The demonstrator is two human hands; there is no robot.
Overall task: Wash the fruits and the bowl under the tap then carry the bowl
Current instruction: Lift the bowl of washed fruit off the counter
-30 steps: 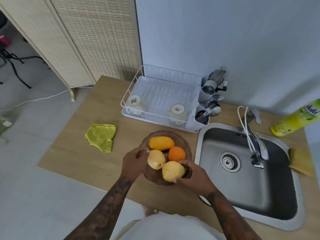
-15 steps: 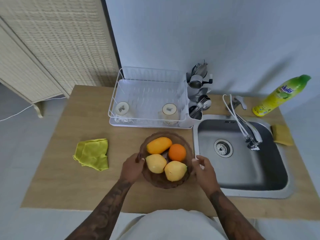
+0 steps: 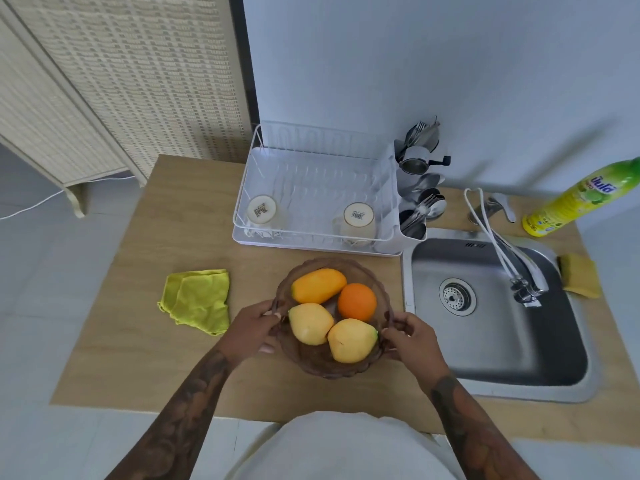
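A brown glass bowl (image 3: 322, 363) stands on the wooden counter, left of the sink. It holds an orange mango (image 3: 318, 285), an orange (image 3: 357, 301) and two yellow fruits (image 3: 310, 323) (image 3: 351, 340). My left hand (image 3: 251, 329) grips the bowl's left rim. My right hand (image 3: 412, 337) grips its right rim, fingers curled over the edge. The tap (image 3: 519, 271) reaches over the steel sink (image 3: 498, 341) and no water runs from it.
A white dish rack (image 3: 315, 195) with two upturned cups and a cutlery holder stands behind the bowl. A yellow-green cloth (image 3: 197, 299) lies to the left. A dish soap bottle (image 3: 581, 199) and a yellow sponge (image 3: 580, 275) sit by the sink's right side.
My right hand left the front yellow fruit and took hold of the bowl's right rim. The view shifted so the sink and counter sit more centred.
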